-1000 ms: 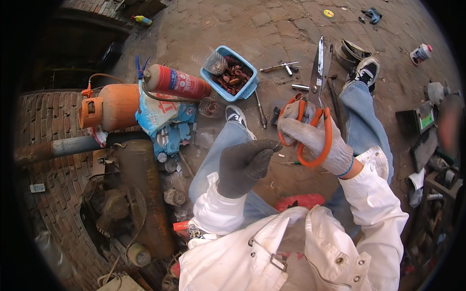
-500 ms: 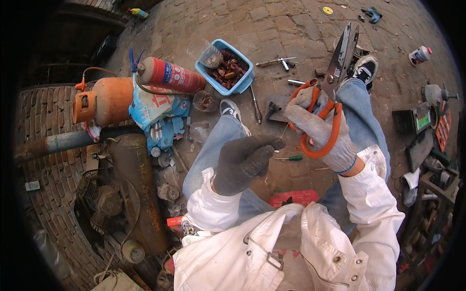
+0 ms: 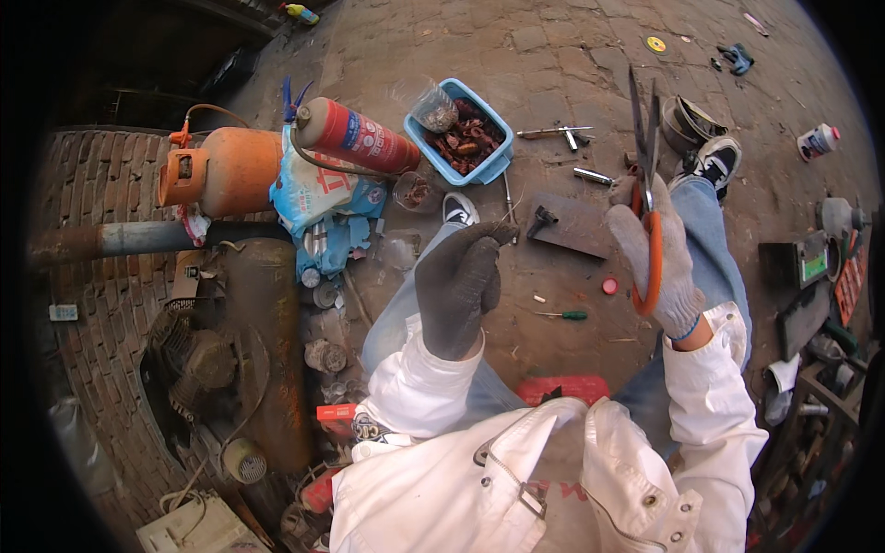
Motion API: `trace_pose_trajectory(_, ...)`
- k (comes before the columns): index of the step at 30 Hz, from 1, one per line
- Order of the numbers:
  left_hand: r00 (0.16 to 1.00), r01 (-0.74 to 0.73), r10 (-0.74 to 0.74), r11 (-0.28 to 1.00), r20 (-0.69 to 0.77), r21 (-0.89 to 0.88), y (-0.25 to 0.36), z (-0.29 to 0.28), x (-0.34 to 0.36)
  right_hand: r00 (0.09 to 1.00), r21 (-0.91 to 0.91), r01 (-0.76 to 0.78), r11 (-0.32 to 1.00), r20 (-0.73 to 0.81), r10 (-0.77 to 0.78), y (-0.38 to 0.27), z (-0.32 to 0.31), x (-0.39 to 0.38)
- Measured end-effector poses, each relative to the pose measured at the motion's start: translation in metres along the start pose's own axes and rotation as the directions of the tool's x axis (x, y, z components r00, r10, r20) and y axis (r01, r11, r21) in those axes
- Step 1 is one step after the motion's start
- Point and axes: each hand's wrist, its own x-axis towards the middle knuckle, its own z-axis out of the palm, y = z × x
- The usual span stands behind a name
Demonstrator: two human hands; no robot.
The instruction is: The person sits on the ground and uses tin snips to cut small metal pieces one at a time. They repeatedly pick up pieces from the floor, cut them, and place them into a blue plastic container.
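Note:
My left hand (image 3: 458, 288), in a dark grey glove, has thumb and fingers pinched together, with a thin wire (image 3: 513, 209) sticking up from the fingertips. Over my right knee, my right hand (image 3: 680, 267), in a pale knit glove with a blue cuff, grips large scissors (image 3: 654, 226) by their orange handles. Their long blades point away from me, slightly apart. Between the hands, a flat dark metal plate (image 3: 576, 226) lies on the ground with a small black fitting (image 3: 543, 219) on it. A red cap (image 3: 609, 286) and a green-handled screwdriver (image 3: 573, 315) lie nearer me.
A blue basin (image 3: 506, 162) of reddish-brown scraps stands ahead, beside a fire extinguisher (image 3: 369, 138) and an orange gas cylinder (image 3: 241, 175). Machinery (image 3: 207, 364) is at left. A black box (image 3: 793, 258) and tools lie at right. My legs flank the work area.
My right hand has drawn away to the right with the scissors, uncovering the metal plate and red cap. My left hand has moved left with the wire, widening the gap. The view has shifted slightly.

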Motion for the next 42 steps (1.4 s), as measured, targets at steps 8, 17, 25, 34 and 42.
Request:
trace_pose_trajectory(8, 0.982, -0.154, 0.163, 0.984, -0.097, 0.093, -0.005, -0.002, 0.009, 0.952, -0.526, 0.262, 0.809, 0.277, -0.128, -0.003, 0.025, -0.014)
trace_pose_trajectory(17, 0.995, -0.032, 0.048, 0.984, -0.089, 0.174, -0.018, -0.001, 0.008, 0.941, -0.490, 0.287, 0.823, 0.303, -0.147, 0.004, 0.027, -0.015)
trace_pose_trajectory(25, 0.956, -0.185, 0.235, 0.948, -0.177, 0.259, -0.018, -0.005, 0.008, 0.943, -0.472, 0.290, 0.832, 0.291, -0.163, -0.005, 0.023, -0.017)
trace_pose_trajectory(34, 0.988, -0.149, 0.150, 0.910, 0.029, 0.386, -0.029, -0.004, 0.006, 0.940, -0.464, 0.317, 0.827, 0.268, -0.210, -0.008, 0.024, -0.019)
trace_pose_trajectory(42, 0.916, -0.390, 0.365, 0.724, 0.163, 0.569, -0.037, -0.014, 0.007, 0.945, -0.441, 0.231, 0.867, 0.315, -0.091, -0.014, 0.022, -0.019)
